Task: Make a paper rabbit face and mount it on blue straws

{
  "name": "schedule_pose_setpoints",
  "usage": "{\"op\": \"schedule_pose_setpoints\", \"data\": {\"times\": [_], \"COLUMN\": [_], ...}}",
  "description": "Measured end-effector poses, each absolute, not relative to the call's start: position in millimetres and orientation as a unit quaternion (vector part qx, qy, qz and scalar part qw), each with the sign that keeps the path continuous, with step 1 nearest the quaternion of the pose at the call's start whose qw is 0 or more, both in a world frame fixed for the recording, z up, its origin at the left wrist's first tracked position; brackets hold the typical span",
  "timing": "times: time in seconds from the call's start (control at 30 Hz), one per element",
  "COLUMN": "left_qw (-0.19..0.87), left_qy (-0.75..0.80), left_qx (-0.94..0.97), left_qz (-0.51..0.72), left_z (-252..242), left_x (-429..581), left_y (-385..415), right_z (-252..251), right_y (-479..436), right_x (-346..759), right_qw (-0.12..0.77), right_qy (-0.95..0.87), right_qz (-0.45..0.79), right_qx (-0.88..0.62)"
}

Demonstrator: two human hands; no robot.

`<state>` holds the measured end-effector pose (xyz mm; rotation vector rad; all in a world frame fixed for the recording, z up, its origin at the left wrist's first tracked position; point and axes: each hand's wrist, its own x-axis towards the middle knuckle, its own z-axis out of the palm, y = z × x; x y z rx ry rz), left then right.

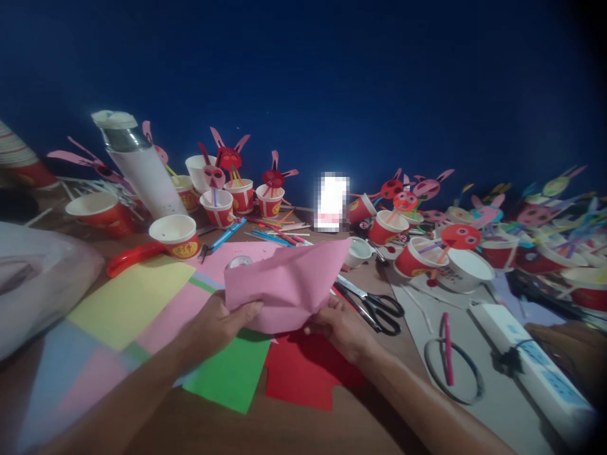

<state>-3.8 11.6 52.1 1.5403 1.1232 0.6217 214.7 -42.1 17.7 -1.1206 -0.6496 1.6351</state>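
While long-eared paper figures perch in cups across the back of a crowded table, a pink sheet is held above the wood, near the hub of the clock, between a person's two hands; the left hand pinches its near-left edge, thumb on top and fingers mostly hidden beneath, and the right hand is closed on its lower right part. Work elsewhere looks well advanced, with a red figure upright at 11 o'clock and an orange figure between 2 and 3, both bearing ears and faces; the piece in hand appears barely begun, for the sheet is bent and creased but shows no face, and whether its far edge is cut cannot be told. Black-handled scissors lie at 3 o'clock, near the right hand but not in it; a green sheet lies flat at 7 o'clock, a red sheet with a stepped edge at 6, and a yellow sheet at 9, stock that seems left to be shaped.
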Motion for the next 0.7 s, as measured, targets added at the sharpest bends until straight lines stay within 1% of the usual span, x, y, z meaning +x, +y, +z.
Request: {"op": "schedule_pose_setpoints", "data": {"times": [0.1,0.23,0.4,0.47,0.53,0.63,0.7], "left_qw": [0.544,0.524,0.522,0.558,0.627,0.738,0.777], "left_qy": [0.477,0.5,0.526,0.516,0.471,0.319,0.204], "left_qx": [0.621,0.585,0.569,0.547,0.502,0.425,0.412], "left_qz": [0.303,0.365,0.355,0.35,0.365,0.416,0.43], "left_z": [51.9,53.8,54.9,52.4,48.9,45.3,44.2], "left_x": [-5.9,-7.2,-10.1,-13.2,-16.0,-15.2,-8.9], "left_y": [13.5,15.5,19.0,21.0,22.7,22.6,18.7], "right_z": [16.5,16.1,16.4,15.4,14.0,13.0,13.4], "right_y": [-41.7,-40.2,-41.7,-42.9,-43.4,-41.7,-40.2], "right_x": [214.5,217.2,223.2,224.1,223.6,221.6,219.6], "right_qw": [0.499,0.507,0.538,0.535,0.527,0.561,0.607], "right_qy": [-0.274,-0.273,-0.311,-0.334,-0.354,-0.331,-0.289], "right_qz": [0.679,0.673,0.652,0.636,0.615,0.594,0.583], "right_qx": [-0.464,-0.464,-0.434,-0.444,-0.468,-0.472,-0.456]}}
